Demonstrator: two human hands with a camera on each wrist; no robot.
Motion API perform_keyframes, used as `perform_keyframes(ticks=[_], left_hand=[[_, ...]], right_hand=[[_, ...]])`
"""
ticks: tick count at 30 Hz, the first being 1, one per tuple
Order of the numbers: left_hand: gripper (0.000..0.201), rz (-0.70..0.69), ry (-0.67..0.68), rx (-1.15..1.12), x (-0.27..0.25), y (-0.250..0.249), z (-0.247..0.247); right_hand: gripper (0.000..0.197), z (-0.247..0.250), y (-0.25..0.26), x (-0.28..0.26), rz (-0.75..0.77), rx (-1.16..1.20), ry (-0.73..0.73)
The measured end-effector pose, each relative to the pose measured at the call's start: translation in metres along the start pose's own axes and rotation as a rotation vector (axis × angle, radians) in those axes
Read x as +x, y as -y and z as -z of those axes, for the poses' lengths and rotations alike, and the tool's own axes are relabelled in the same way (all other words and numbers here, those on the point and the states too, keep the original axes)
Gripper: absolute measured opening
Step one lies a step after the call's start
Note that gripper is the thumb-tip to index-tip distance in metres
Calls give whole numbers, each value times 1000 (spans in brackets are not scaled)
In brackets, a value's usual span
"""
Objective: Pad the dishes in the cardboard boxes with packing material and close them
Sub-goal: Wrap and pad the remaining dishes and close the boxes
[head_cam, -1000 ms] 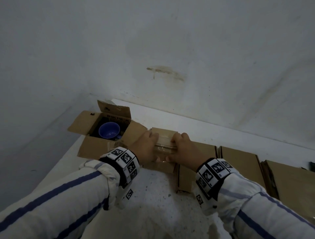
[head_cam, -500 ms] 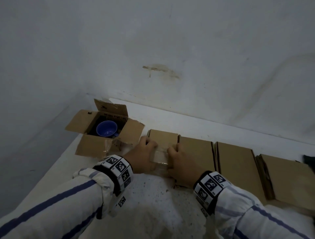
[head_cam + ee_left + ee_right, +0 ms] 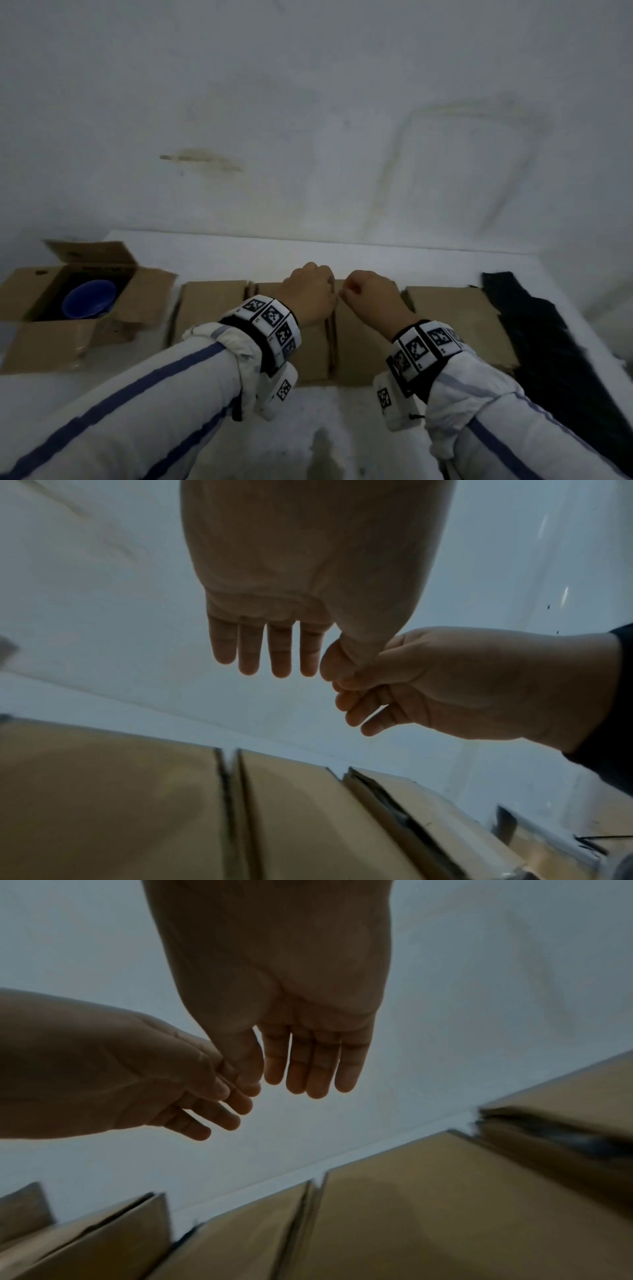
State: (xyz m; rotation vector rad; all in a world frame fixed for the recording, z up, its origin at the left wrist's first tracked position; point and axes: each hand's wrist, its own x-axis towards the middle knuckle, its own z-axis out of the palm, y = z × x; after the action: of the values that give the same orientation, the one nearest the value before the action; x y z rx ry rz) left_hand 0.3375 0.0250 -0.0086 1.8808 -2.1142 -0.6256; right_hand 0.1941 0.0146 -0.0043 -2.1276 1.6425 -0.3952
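A row of closed cardboard boxes [image 3: 349, 329] lies flat along the white ledge [image 3: 308, 253] by the wall, pushed edge to edge, I'd guess so they stay out of the way once finished. The seam between the two middle ones runs straight under the person's wrists. Both hands hang just above those lids, not touching them. The left hand [image 3: 310, 294] and the right hand [image 3: 371, 298] are held close, thumbs meeting, and the wrist views show the fingers [image 3: 281, 653] hanging loosely curled with nothing between them, so neither has hold of a flap or any padding. To my eye they are lifted clear because these lids need no more pressing. Off to the left sits the open box [image 3: 65, 301], flaps spread wide, a blue bowl [image 3: 89, 298] bare inside with no packing around it that I can make out. That one looks like what remains. At the right end lies a dark sheet [image 3: 534, 329], possibly the padding.
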Motion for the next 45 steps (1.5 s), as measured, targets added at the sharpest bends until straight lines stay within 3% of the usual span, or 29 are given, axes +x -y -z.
perform_keyframes(ticks=[9,13,17,20,24,31,35,38,41,43,45], left_hand=[[32,-109,163,-102,62,-155,-99],[34,-152,177,-67,74,-189,-132],[32,-136,179,-29,79,-196,-151],[29,-124,160,-21,80,-191,-160],[27,-136,97,-20,80,-188,-167],[29,-114,137,-43,80,-200,-165],[35,-119,169,-148,77,-211,-161],[48,-119,225,-383,72,-227,-156],[33,-159,296,-652,69,-244,-149],[19,-182,243,-685,70,-250,-148],[18,-123,207,-783,70,-251,-146]], right_hand=[[14,89,-195,-29,-422,39,-160],[25,103,-271,-45,-672,-62,-130],[41,93,-304,-53,-901,-130,44],[38,80,-311,-53,-846,-171,109],[30,70,-319,-50,-712,-245,70],[28,89,-320,-49,-580,-108,29],[26,99,-310,-46,-549,189,-184],[26,115,-281,-39,-457,541,-331],[27,130,-248,-34,-369,752,-343],[30,133,-234,-32,-367,911,-304],[30,129,-227,-32,-372,967,-257]])
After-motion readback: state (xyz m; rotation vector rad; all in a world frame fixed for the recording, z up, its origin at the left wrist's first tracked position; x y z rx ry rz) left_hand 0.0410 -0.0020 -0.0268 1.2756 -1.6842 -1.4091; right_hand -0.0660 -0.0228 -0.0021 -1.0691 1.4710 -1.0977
